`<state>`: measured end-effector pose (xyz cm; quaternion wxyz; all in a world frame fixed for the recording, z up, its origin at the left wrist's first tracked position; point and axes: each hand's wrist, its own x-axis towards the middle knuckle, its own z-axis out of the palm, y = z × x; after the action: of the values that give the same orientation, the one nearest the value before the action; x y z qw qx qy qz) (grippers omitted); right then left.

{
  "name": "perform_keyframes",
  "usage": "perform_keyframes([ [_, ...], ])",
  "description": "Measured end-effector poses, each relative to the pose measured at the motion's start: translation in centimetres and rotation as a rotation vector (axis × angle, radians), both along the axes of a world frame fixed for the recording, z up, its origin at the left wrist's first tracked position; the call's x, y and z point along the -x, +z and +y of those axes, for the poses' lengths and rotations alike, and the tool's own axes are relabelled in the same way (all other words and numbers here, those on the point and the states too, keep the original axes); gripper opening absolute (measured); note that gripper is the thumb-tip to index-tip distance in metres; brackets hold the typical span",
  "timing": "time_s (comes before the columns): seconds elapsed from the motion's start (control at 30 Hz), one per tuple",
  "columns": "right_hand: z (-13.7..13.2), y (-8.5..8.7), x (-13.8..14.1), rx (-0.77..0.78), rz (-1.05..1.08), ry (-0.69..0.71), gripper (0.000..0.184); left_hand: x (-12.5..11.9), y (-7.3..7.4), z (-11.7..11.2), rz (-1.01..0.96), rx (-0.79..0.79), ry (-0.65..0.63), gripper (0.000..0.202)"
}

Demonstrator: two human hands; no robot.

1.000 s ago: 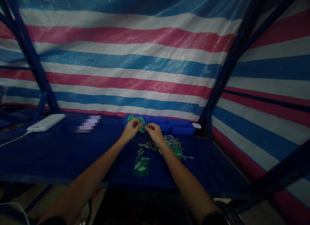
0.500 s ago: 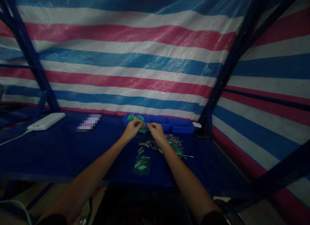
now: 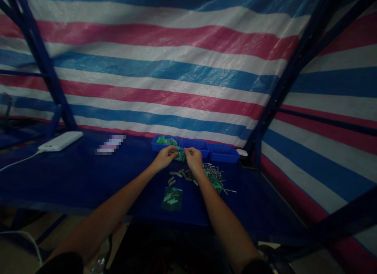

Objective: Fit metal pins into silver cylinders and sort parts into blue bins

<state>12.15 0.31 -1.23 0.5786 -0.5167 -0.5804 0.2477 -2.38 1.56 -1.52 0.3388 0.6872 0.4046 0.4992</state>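
Observation:
My left hand (image 3: 164, 157) and my right hand (image 3: 193, 159) are raised close together over the blue table (image 3: 88, 175), both pinched on a small green plastic bag (image 3: 179, 154) held between them. Below them lies a filled green bag (image 3: 172, 199) with pale pieces inside. A heap of small metal pins and green bits (image 3: 212, 175) sits just right of my right wrist, and a few grey cylinders (image 3: 176, 175) lie under my hands. Just behind my hands is a row of blue bins (image 3: 206, 150); the leftmost holds green bags (image 3: 163, 140).
A white power bank (image 3: 61, 141) with a cable lies at the far left of the table. A blurred flat item (image 3: 110, 144) is left of the bins, a small white object (image 3: 242, 152) right of them. Dark blue frame posts and a striped tarp enclose the bench.
My hands have drawn slightly closer together around the small green bag, with the right hand lifting a little. The view has shifted slightly; the things on the table have stayed put.

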Motion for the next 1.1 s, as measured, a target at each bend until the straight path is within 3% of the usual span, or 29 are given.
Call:
perform_keyframes([
  [0.2, -0.9, 1.1, -0.2, -0.067, -0.086, -0.036, 0.028, 0.0, 0.3, -0.6, 0.061, 0.048, 0.132, 0.027],
  [0.3, -1.4, 1.4, -0.4, -0.125, -0.205, -0.024, 0.028, 0.0, 0.7, -0.9, -0.010, 0.158, 0.163, 0.036],
  [0.43, -1.6, 1.1, -0.1, -0.175, -0.315, 0.021, 0.022, 0.0, 1.2, -1.5, -0.117, 0.385, 0.041, 0.043],
  [0.5, -1.5, 0.9, 0.1, -0.198, -0.304, 0.069, 0.016, 0.0, 1.3, -1.6, -0.122, 0.414, -0.039, 0.041],
  [0.57, -1.3, 0.8, 0.3, -0.210, -0.294, 0.100, 0.012, 0.2, 1.2, -1.5, -0.144, 0.346, -0.063, 0.048],
  [0.7, -1.2, 0.9, 0.3, -0.201, -0.282, 0.047, 0.017, 0.6, 0.9, -0.8, -0.158, 0.083, 0.030, 0.061],
  [0.8, -1.3, 1.3, 0.2, -0.160, -0.272, -0.043, 0.034, 0.6, 1.0, -0.8, 0.016, -0.151, 0.091, 0.037],
  [0.93, -1.3, 1.7, -0.3, -0.075, -0.261, -0.055, 0.048, 0.1, 1.4, -1.8, 0.234, -0.397, 0.048, 0.018],
  [1.03, -1.5, 2.0, -0.6, -0.101, -0.291, 0.009, 0.041, -0.3, 1.6, -2.2, 0.252, -0.404, 0.028, 0.016],
  [1.1, -1.9, 2.2, -0.6, -0.165, -0.326, 0.031, 0.032, -0.2, 1.6, -2.0, 0.168, -0.250, 0.000, 0.019],
])
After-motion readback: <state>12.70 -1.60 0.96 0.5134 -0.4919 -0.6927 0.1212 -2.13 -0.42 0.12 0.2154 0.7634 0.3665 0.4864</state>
